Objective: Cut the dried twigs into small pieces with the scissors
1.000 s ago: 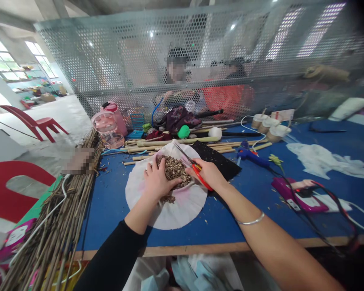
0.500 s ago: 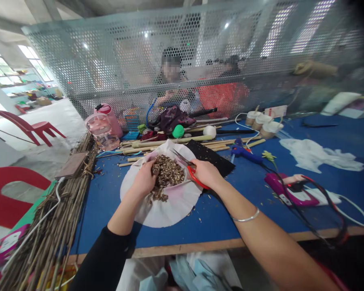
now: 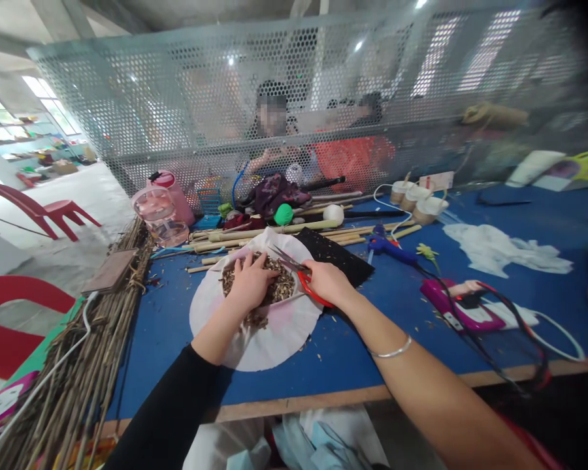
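Observation:
My left hand [image 3: 251, 282] lies with spread fingers on a heap of brown chopped plant bits [image 3: 283, 287]. The heap rests on a round white cloth [image 3: 262, 349] with faint pink stains. My right hand [image 3: 327, 282] is closed on scissors with red handles [image 3: 304, 287], at the right part of the cloth. Their metal blades are a little apart and point up and left over the far side of the heap. Some bits have spilled onto the near part of the cloth. Part of a black sheet [image 3: 330, 254] shows beyond my right hand.
Bamboo sticks [image 3: 274, 230], a green ball [image 3: 283, 214] and a pink jug [image 3: 176, 196] line the back, before a perforated metal screen [image 3: 200, 98]. A blue glue gun [image 3: 392, 249] and a purple power strip [image 3: 463, 307] lie right. Bundled stalks [image 3: 98, 346] cover the left edge.
My left hand has moved right and from the heap's left side onto its top, its fingers now spread. My right hand keeps the scissors in nearly the same place.

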`<state>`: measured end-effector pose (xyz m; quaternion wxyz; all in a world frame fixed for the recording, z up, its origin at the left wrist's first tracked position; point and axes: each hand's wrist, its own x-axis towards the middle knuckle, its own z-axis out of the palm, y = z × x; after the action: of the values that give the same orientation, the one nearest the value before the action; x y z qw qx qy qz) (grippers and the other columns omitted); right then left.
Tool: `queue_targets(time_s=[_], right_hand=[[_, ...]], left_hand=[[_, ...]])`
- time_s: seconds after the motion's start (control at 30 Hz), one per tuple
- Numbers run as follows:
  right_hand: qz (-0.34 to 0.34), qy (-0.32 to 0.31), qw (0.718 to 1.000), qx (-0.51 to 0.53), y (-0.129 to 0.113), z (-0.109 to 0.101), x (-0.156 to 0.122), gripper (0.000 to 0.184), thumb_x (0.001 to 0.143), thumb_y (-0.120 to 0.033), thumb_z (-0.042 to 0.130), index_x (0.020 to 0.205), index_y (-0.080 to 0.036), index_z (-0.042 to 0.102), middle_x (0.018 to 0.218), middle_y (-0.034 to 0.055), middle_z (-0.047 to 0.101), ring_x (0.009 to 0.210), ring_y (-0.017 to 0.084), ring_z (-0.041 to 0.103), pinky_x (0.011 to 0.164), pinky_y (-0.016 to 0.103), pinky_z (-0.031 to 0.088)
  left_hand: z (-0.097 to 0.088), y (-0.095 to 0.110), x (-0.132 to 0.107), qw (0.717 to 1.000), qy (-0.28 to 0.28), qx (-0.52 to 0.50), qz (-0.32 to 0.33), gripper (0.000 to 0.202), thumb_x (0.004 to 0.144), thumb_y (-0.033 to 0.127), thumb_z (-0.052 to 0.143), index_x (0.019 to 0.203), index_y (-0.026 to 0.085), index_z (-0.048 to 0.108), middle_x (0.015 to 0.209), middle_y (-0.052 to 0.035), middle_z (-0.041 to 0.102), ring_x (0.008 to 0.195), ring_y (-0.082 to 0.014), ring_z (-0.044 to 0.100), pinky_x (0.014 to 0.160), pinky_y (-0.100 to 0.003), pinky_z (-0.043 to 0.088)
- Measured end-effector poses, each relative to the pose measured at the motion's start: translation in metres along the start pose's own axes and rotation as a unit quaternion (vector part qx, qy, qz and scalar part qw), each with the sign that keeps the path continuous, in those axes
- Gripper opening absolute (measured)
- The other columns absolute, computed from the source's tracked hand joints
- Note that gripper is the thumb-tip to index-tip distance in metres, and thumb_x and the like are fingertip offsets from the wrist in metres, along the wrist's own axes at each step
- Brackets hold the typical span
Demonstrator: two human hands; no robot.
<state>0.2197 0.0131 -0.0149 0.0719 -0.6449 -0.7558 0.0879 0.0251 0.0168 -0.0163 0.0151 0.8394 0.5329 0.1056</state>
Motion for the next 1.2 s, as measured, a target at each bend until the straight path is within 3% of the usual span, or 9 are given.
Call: queue_targets(time_s=[0.17, 0.27, 0.33, 0.47, 0.7, 0.83, 0.97, 1.1, 1.2], right_hand=[[0.005, -0.001, 1.000, 0.006, 0.000, 0.001, 0.000, 0.031, 0.079, -0.032, 0.048, 0.106, -0.026, 0.060, 0.093, 0.0074, 0.069, 0.083, 0.023, 0.063, 0.062, 0.026, 0.038], [0.008, -0.003, 1.000, 0.006, -0.001, 0.001, 0.000, 0.034, 0.076, -0.035, 0.053, 0.109, -0.026, 0.059, 0.093, 0.0072, 0.069, 0.084, 0.023, 0.063, 0.062, 0.025, 0.038], [0.009, -0.006, 1.000, 0.006, -0.001, 0.001, 0.000, 0.036, 0.074, -0.038, 0.055, 0.109, -0.027, 0.059, 0.094, 0.0068, 0.069, 0.084, 0.023, 0.063, 0.062, 0.025, 0.038], [0.007, -0.006, 1.000, 0.001, -0.001, 0.001, 0.000, 0.031, 0.078, -0.039, 0.051, 0.105, -0.028, 0.060, 0.094, 0.0060, 0.069, 0.084, 0.023, 0.063, 0.061, 0.025, 0.038], [0.005, -0.011, 1.000, -0.002, -0.002, 0.001, -0.001, 0.031, 0.080, -0.035, 0.049, 0.108, -0.026, 0.059, 0.097, 0.0066, 0.069, 0.086, 0.022, 0.062, 0.063, 0.025, 0.038], [0.003, -0.008, 1.000, 0.003, -0.002, 0.000, -0.001, 0.035, 0.079, -0.037, 0.049, 0.112, -0.026, 0.057, 0.097, 0.0069, 0.069, 0.087, 0.023, 0.062, 0.062, 0.025, 0.038], [0.004, -0.007, 1.000, 0.002, -0.002, 0.000, -0.001, 0.032, 0.079, -0.037, 0.050, 0.108, -0.027, 0.059, 0.097, 0.0067, 0.069, 0.087, 0.023, 0.063, 0.061, 0.025, 0.038], [0.010, -0.013, 1.000, 0.002, -0.003, 0.000, -0.001, 0.032, 0.079, -0.036, 0.050, 0.108, -0.027, 0.059, 0.098, 0.0065, 0.069, 0.086, 0.023, 0.063, 0.061, 0.025, 0.039], [0.010, -0.011, 1.000, 0.000, -0.003, 0.001, -0.001, 0.034, 0.078, -0.037, 0.051, 0.110, -0.027, 0.059, 0.097, 0.0070, 0.069, 0.086, 0.023, 0.063, 0.061, 0.025, 0.039]], left_hand=[[-0.003, -0.014, 0.004, 0.995, 0.030, -0.085, 0.043, 0.034, 0.085, 0.015, 0.041, 0.107, 0.020, 0.066, 0.125, -0.0109, 0.054, 0.115, -0.0235, 0.047, 0.100, -0.040, 0.035], [-0.010, -0.008, -0.003, 0.990, 0.103, -0.096, 0.023, 0.035, 0.082, 0.011, 0.041, 0.105, 0.021, 0.067, 0.121, -0.0093, 0.055, 0.112, -0.0224, 0.048, 0.098, -0.039, 0.037], [-0.015, -0.001, -0.010, 0.989, 0.117, -0.088, 0.013, 0.030, 0.081, 0.014, 0.046, 0.099, 0.023, 0.069, 0.107, -0.0082, 0.060, 0.103, -0.0221, 0.051, 0.092, -0.039, 0.041], [-0.015, 0.015, -0.019, 0.994, 0.026, -0.082, 0.060, 0.020, 0.080, 0.020, 0.052, 0.082, 0.022, 0.072, 0.079, -0.0058, 0.061, 0.082, -0.0181, 0.055, 0.076, -0.030, 0.045], [0.003, 0.021, -0.012, 0.997, -0.028, -0.052, 0.046, 0.018, 0.078, 0.022, 0.055, 0.083, 0.020, 0.072, 0.082, -0.0067, 0.067, 0.084, -0.0203, 0.057, 0.077, -0.031, 0.043], [-0.001, 0.019, -0.014, 0.997, -0.012, -0.080, 0.016, 0.025, 0.082, 0.021, 0.047, 0.077, 0.017, 0.071, 0.077, -0.0077, 0.067, 0.079, -0.0213, 0.059, 0.076, -0.032, 0.044], [-0.016, 0.011, -0.026, 0.990, 0.066, -0.115, -0.044, 0.026, 0.084, 0.025, 0.044, 0.081, 0.019, 0.069, 0.083, -0.0057, 0.067, 0.085, -0.0219, 0.059, 0.079, -0.032, 0.044], [-0.026, -0.007, -0.035, 0.965, 0.113, -0.196, -0.133, 0.022, 0.082, 0.026, 0.048, 0.086, 0.020, 0.068, 0.088, -0.0028, 0.069, 0.081, -0.0173, 0.061, 0.079, -0.027, 0.045], [-0.028, -0.020, -0.036, 0.939, 0.101, -0.279, -0.176, 0.024, 0.079, 0.031, 0.054, 0.096, 0.021, 0.067, 0.088, -0.0021, 0.070, 0.078, -0.0161, 0.062, 0.077, -0.027, 0.047]])
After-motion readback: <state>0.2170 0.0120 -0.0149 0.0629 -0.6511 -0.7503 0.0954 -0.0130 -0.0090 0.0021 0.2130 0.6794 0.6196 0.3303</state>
